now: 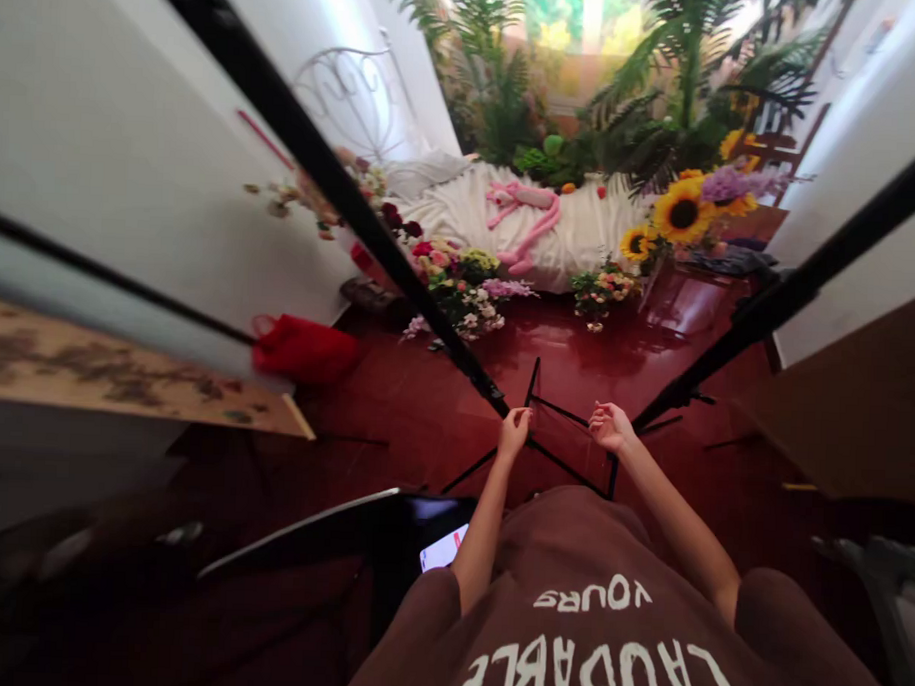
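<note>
Left hand (514, 430): fingertips drawn together beside the lower end of the left black pole (400, 266); cannot tell whether anything is pinched or the pole is touched.
Right hand (612, 426): partly open, fingers loosely curled, nothing visible in it; close to the lower part of the right black pole (728, 337).
Poles: both slant outward in this view, one on each side of the person; upper ends run out of frame.
Dark legs (565, 464): spread over the red floor (425, 402) near the hands; which leg belongs to which pole, unclear.
Done, as judged: poles appear raised, legs opened out.
Left, as judged: cannot be established; no joint or clamp can be read as loose or locked.
Beyond: pink plush toy (524, 197) on white draped cloth (589, 223); sunflowers (681, 213) at its right end.
</note>
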Demonstrator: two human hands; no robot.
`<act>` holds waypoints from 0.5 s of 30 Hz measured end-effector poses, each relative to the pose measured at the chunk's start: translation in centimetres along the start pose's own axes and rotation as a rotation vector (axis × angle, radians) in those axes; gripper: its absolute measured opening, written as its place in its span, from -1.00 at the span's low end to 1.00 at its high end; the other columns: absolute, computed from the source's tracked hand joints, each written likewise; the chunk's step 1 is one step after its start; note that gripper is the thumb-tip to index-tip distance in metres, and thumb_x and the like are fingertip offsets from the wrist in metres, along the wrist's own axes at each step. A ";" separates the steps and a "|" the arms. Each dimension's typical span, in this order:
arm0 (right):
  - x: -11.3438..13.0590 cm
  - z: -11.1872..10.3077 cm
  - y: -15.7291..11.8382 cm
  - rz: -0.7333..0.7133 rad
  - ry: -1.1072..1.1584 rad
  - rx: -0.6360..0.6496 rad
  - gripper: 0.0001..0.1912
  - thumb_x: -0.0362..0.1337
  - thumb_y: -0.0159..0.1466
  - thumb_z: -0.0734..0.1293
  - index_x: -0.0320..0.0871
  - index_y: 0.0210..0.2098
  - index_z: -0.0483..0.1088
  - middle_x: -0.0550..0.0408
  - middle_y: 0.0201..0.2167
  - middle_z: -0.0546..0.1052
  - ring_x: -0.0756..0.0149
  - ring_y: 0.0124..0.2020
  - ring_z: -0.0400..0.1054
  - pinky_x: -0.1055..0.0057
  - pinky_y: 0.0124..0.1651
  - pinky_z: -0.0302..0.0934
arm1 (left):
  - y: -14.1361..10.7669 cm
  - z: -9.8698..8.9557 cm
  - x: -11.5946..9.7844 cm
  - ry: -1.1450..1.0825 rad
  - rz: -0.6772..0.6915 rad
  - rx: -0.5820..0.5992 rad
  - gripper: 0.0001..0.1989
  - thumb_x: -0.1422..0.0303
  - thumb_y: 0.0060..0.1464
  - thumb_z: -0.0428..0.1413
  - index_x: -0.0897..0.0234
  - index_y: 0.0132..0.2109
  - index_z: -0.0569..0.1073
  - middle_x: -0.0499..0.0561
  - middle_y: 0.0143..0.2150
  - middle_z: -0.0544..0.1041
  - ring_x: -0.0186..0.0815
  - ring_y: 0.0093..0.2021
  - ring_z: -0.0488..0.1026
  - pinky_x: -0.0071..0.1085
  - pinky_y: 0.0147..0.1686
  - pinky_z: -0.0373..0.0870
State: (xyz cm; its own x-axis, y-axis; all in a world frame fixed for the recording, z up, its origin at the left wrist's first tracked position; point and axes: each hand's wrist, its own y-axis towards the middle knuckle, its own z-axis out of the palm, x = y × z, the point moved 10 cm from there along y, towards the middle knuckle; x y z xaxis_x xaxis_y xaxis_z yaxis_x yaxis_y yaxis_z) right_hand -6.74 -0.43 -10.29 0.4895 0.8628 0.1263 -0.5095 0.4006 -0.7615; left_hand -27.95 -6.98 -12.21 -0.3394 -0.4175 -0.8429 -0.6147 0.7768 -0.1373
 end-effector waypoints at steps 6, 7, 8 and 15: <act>-7.5 6.2 2.1 0.234 -0.260 0.127 -0.92 -0.42 0.19 0.19 -0.14 -0.42 0.23 0.26 -0.70 0.27 0.53 -0.73 0.11 0.66 -0.69 0.07 | 0.3 -9.8 2.0 -0.206 -0.152 -0.380 -0.81 0.34 0.16 0.05 0.29 -0.08 0.33 0.19 -0.05 0.53 -0.30 -0.08 0.51 -0.36 -0.09 0.44; -8.7 7.1 2.3 0.265 -0.302 0.149 -0.93 -0.41 0.20 0.19 -0.14 -0.41 0.23 0.25 -0.69 0.28 0.53 -0.73 0.12 0.66 -0.69 0.07 | 0.3 -10.6 1.4 -0.271 -0.132 -0.424 -0.76 0.35 0.14 0.06 0.29 -0.04 0.30 0.19 -0.01 0.51 -0.31 -0.05 0.50 -0.37 -0.07 0.44; -9.8 7.9 2.4 0.297 -0.339 0.168 -0.94 -0.38 0.21 0.20 -0.15 -0.40 0.24 0.24 -0.68 0.30 0.53 -0.72 0.13 0.66 -0.69 0.08 | 0.3 -11.1 0.5 -0.338 -0.095 -0.452 -0.72 0.35 0.13 0.07 0.29 -0.01 0.28 0.19 0.01 0.49 -0.32 -0.03 0.49 -0.38 -0.05 0.43; -14.9 11.9 2.9 0.438 -0.513 0.270 -0.77 -0.15 0.28 0.19 -0.15 -0.44 0.20 0.19 -0.64 0.34 0.52 -0.67 0.20 0.66 -0.68 0.08 | 2.5 -11.9 -4.0 -0.410 0.031 -0.483 -0.56 0.22 0.07 0.14 0.29 0.06 0.29 0.13 -0.03 0.51 -0.33 -0.05 0.50 -0.42 -0.07 0.41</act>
State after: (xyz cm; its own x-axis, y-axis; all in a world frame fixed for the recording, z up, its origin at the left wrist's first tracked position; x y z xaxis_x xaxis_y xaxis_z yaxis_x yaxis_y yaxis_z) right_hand -23.93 -8.50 -6.77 -0.1593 0.9709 0.1785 -0.7723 -0.0099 -0.6352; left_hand -36.56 -8.99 -3.04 -0.1204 -0.1092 -0.9867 -0.8932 0.4456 0.0596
